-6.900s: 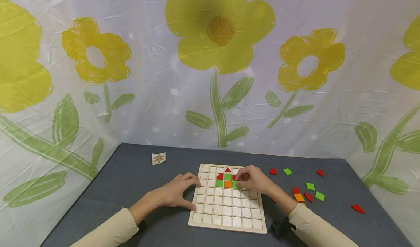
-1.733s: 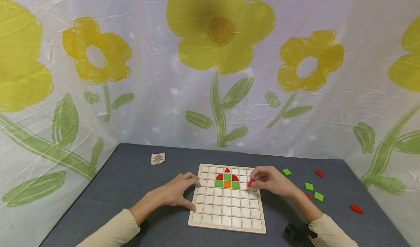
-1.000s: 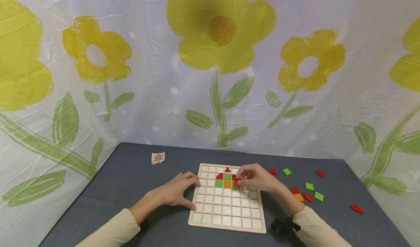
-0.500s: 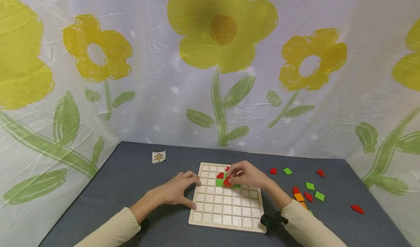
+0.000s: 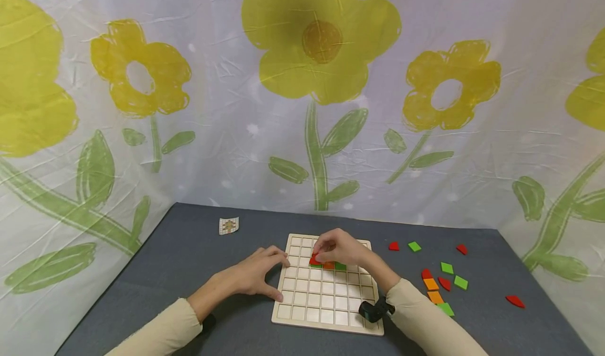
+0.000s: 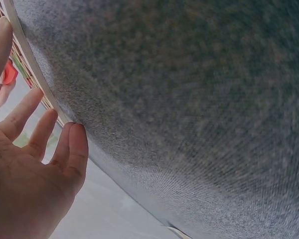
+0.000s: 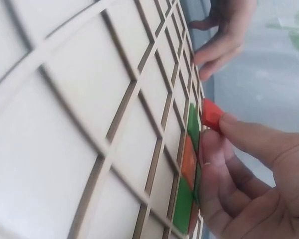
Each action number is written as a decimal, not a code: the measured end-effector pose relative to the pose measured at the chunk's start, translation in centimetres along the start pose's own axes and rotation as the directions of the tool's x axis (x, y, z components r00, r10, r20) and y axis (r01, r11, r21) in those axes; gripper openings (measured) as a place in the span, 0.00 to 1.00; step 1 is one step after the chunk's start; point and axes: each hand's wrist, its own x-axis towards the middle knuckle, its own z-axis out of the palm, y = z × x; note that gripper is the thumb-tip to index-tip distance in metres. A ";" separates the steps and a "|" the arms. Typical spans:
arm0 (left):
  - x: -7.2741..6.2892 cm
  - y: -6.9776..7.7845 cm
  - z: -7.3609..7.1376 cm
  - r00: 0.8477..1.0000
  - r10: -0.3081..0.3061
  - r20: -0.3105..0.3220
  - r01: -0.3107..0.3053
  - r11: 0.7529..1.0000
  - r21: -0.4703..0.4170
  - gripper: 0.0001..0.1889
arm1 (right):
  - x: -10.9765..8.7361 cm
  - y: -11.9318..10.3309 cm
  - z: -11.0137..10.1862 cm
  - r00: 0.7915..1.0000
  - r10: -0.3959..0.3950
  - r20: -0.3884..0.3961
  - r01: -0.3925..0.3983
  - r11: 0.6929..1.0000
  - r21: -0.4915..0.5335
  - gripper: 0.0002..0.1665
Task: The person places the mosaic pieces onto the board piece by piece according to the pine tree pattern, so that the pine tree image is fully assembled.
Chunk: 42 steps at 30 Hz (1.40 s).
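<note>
My left hand (image 5: 255, 274) rests against the left edge of the pale wooden grid board (image 5: 326, 303), thumb and fingers spread. In the left wrist view its fingertips touch the rim. Between thumb and fingers, my right hand (image 5: 342, 251) pinches a red rounded tile (image 7: 211, 114) over the upper left of the coloured pattern. In the right wrist view this tile is tilted just above the grid, close to a green tile (image 7: 193, 119). An orange tile (image 5: 328, 265) and another green tile (image 5: 340, 266) sit in the same row. My right hand hides the pattern's upper part.
Loose red, green and orange tiles lie right of the board, among them an orange tile (image 5: 435, 296), a green tile (image 5: 446, 309) and a red tile (image 5: 515, 301). A small patterned card (image 5: 229, 226) lies at the back left. A fabric backdrop (image 5: 212, 151) rises behind the table.
A red rounded tile has been set at the pattern's right. My right hand has since carried another red tile from the board's right side leftward across the pattern. The left hand stays put.
</note>
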 end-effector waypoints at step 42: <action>0.3 -0.3 0.1 1.000 -0.014 0.003 0.014 1.000 -0.003 0.36 | 2.2 -1.2 1.8 0.998 0.057 -0.022 -0.061 0.977 -0.205 0.04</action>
